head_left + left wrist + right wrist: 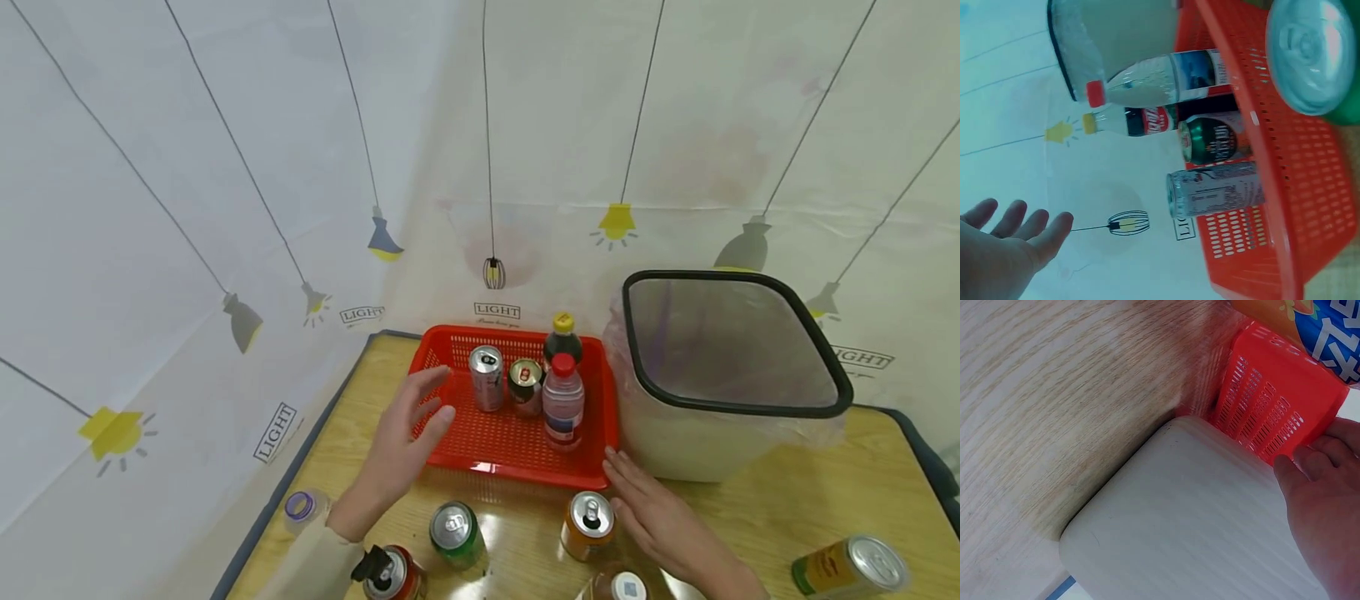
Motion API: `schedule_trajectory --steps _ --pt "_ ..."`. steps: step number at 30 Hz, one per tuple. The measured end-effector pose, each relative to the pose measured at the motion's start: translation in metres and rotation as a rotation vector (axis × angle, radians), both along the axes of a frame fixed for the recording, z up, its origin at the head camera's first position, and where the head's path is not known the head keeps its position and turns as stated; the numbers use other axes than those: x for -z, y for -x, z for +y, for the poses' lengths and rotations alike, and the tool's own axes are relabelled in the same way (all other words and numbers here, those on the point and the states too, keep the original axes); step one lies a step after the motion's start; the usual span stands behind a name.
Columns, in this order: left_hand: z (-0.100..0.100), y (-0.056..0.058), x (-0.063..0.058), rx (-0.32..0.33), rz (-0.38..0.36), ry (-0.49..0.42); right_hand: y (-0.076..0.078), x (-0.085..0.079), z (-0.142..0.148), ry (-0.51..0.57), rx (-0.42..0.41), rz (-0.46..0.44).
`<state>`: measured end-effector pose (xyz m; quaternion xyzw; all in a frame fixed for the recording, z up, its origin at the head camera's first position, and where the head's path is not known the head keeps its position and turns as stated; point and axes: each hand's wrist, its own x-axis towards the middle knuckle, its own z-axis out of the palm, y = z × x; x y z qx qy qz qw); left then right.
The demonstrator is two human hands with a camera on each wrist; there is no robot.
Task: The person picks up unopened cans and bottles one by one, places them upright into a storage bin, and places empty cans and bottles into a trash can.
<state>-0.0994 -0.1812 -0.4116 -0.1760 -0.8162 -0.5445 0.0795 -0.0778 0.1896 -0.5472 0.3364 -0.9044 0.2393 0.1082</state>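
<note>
A red plastic basket [465, 437] holds a silver can [488, 385], a dark green can [525, 390], a clear bottle with a red cap [564, 404] and a cola bottle with a yellow cap [563, 340], all upright. Over the basket's left side hovers my left hand [401, 437], its fingers spread and loosely bent, with nothing in it. My right hand [656, 517] is at the front right corner, fingers straight; in the right wrist view its fingertips [1282, 465] are at the basket's end wall. An orange can [587, 529] stands beside that hand.
A pale lined bin [675, 446] with a black rim stands right of the basket. Nearer are a green can [457, 537], a red can [408, 579], a white-capped bottle [618, 587] and a clear bottle [306, 508]. Another can [847, 568] lies far right.
</note>
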Motion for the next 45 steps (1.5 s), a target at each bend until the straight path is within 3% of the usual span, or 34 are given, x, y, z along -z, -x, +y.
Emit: schedule_trajectory --steps 4,12,20,25,36,45 --pt "-0.004 -0.010 0.009 0.039 0.009 0.063 0.000 0.000 0.000 0.012 -0.007 0.030" --pt "-0.009 -0.024 0.023 0.108 -0.087 0.249 0.000 0.001 0.000 0.014 -0.009 0.037" --pt "-0.011 -0.028 0.042 0.226 -0.311 0.483 0.001 -0.001 -0.002 0.025 -0.004 0.059" --pt "-0.012 -0.028 0.054 0.294 -0.349 0.629 0.001 -0.002 -0.002 0.028 -0.007 0.056" --pt "-0.018 -0.024 0.073 0.413 -0.345 0.660 0.000 -0.001 -0.002 0.015 -0.003 0.031" --pt "-0.020 -0.020 0.080 0.457 -0.397 0.726 0.000 -0.002 -0.003 0.016 -0.006 0.013"
